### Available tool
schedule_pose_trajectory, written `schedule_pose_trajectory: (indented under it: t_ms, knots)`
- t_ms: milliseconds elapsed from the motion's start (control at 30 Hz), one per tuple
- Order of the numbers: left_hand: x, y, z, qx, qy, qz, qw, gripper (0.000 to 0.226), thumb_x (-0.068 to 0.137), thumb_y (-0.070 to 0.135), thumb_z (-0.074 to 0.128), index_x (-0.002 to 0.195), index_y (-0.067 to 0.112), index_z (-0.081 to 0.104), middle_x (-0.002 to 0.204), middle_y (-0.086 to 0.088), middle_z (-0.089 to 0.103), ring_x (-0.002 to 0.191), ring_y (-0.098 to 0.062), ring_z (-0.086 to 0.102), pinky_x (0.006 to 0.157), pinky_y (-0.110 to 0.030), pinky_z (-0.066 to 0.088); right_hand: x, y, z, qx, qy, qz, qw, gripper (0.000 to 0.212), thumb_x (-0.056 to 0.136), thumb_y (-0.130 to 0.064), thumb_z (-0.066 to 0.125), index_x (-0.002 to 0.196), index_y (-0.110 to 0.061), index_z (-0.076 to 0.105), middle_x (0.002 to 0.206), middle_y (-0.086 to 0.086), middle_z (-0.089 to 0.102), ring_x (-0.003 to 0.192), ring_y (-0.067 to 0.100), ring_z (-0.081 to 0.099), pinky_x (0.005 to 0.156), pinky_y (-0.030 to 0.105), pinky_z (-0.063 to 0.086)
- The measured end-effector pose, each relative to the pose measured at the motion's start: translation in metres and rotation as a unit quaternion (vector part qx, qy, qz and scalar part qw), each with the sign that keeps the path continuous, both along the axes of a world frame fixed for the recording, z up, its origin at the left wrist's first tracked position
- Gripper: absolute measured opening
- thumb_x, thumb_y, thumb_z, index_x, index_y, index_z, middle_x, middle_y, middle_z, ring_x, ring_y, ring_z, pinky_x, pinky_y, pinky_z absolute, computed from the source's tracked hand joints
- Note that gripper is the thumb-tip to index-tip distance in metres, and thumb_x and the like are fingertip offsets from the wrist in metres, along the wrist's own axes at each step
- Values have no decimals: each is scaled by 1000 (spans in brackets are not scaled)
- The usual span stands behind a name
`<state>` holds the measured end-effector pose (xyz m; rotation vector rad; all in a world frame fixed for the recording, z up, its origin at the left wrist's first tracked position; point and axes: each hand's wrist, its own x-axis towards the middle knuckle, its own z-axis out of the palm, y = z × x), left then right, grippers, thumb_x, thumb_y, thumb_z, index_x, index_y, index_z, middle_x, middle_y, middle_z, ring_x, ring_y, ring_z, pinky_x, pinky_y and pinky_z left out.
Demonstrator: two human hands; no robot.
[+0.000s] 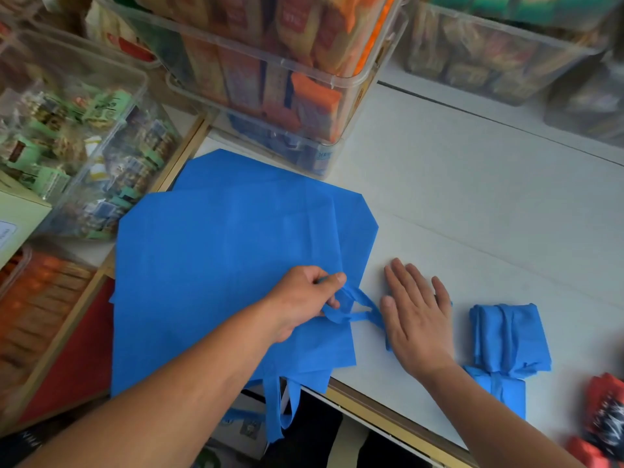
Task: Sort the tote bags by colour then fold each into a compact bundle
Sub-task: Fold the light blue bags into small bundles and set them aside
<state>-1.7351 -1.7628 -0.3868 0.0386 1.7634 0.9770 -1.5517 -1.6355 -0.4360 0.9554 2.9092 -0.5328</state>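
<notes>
Left hand: the left hand point(300, 302) is closed on the handle point(358, 305) of the top blue bag; thumb and curled fingers pinch the strap.
Right hand: the right hand point(415, 319) lies flat with straight fingers and holds nothing. It presses on the table point(472, 197) just beside the bag, over the far end of the same handle.
Blue bags: the blue bags point(209, 258) lie flat on the left part of the table, at least two of them in a stack. Their near edge goes over the table edge, and one loop point(275, 410) hangs down there.
Done: a blue bundle point(508, 336) lies to the right of the right hand, and a second bundle point(499, 391) touches it on the near side. Both look finished.
Colour sorting: all the blue pieces are together, so I judge this part is done for blue. The red things point(604, 407) at the right edge are blurred; perhaps they are bags of another colour, but I cannot tell.
Left to do: the flat blue bags are not yet folded. It seems the top one is only at the start, with its handle being laid in.
Around: clear boxes point(270, 62) of packets stand at the far side of the table.
</notes>
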Motion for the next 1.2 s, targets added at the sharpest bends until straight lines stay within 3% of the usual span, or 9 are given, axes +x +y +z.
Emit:
schedule_pose_trajectory:
  t_ms: [167, 233, 300, 433, 600, 767, 967, 1100, 1200]
  knots:
    - [13, 17, 5, 6, 15, 65, 998, 32, 104, 38, 57, 89, 10, 56, 66, -3, 57, 58, -13, 67, 62, -33, 61, 12, 12, 3, -57, 72, -79, 993, 59, 107, -44, 24, 153, -13, 44, 166, 9, 27, 155, 29, 20, 127, 45, 4]
    - [19, 19, 6, -10, 62, 51, 997, 32, 103, 38, 57, 88, 10, 54, 64, -3, 55, 50, -12, 62, 54, -30, 56, 19, 15, 6, -64, 54, -103, 991, 58, 106, -47, 26, 151, -17, 48, 164, 14, 26, 153, 36, 18, 125, 55, 11]
    - [22, 21, 3, -17, 85, 40, 995, 33, 102, 38, 59, 89, 8, 54, 65, -4, 56, 52, -14, 62, 55, -33, 56, 22, 13, 8, -49, 47, -99, 993, 57, 106, -47, 35, 149, -14, 50, 162, 19, 29, 150, 43, 22, 119, 62, 28]
    - [22, 22, -1, -21, 132, 17, 991, 37, 97, 39, 68, 91, 5, 56, 65, -5, 58, 59, -21, 62, 62, -39, 58, 10, 10, 19, -6, 43, -121, 992, 67, 93, -41, 69, 148, -8, 47, 151, 19, 41, 139, 41, 40, 95, 53, 56]
    - [20, 21, -3, -13, 213, 15, 977, 35, 98, 40, 66, 84, 11, 51, 65, -8, 56, 60, -26, 62, 53, -24, 43, 1, 6, 29, -77, -50, -288, 953, 91, 82, -72, 65, 150, -18, 36, 136, 9, 40, 123, 34, 41, 78, 45, 52]
    - [25, 17, -5, -19, 226, 45, 973, 35, 98, 42, 63, 83, 13, 50, 74, -17, 66, 56, -15, 60, 56, -29, 44, -10, -3, 34, -194, -59, -334, 920, 63, 92, -73, 49, 139, -32, 42, 119, 2, 34, 104, 35, 55, 78, 42, 50]
    - [28, 10, -3, -17, 234, 47, 971, 34, 99, 43, 62, 85, 13, 52, 71, -15, 65, 50, -10, 55, 53, -29, 43, -21, -4, 42, -302, 51, -412, 858, 35, 85, -55, 74, 108, -33, 59, 119, -3, 34, 87, 11, 55, 84, 39, 55]
    - [24, 4, 8, -12, 229, 63, 971, 35, 99, 44, 61, 85, 13, 51, 67, -16, 62, 49, -18, 60, 49, -31, 44, -26, -3, 69, -377, 126, -427, 812, 21, 88, -43, 77, 98, -32, 61, 106, -5, 64, 85, 11, 61, 68, 36, 54]
    - [17, 1, 29, -33, 185, 47, 981, 36, 99, 45, 60, 87, 12, 53, 59, -8, 50, 45, -26, 61, 52, -37, 45, -22, 1, 109, -427, 166, -375, 806, 12, 94, -34, 72, 100, -34, 61, 103, -8, 67, 86, 15, 63, 62, 29, 52]
